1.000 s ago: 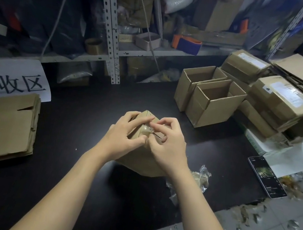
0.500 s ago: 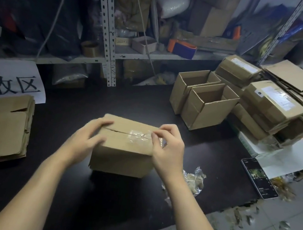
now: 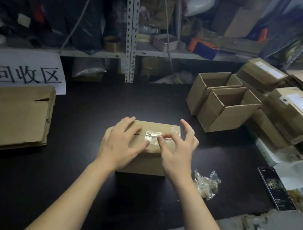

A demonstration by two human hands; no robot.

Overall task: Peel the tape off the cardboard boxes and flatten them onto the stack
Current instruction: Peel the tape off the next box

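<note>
Box (image 3: 143, 166) mid-bench (image 3: 74, 182), tape (image 3: 154, 134) still across its seam.
Left grip (image 3: 121, 144) flat on the lid; right grip (image 3: 177, 156) pinches the tape end. Flat stack (image 3: 8, 120) at left is short; sealed boxes (image 3: 297, 112) wait at right.

The top of the box (image 3: 156, 127) is partly covered by the left hand (image 3: 121, 146), and the tape (image 3: 152, 135) end is hidden under the right hand (image 3: 176, 153); a pinch cannot be confirmed. The flattened stack (image 3: 8, 120) is cut off at the left edge.
</note>
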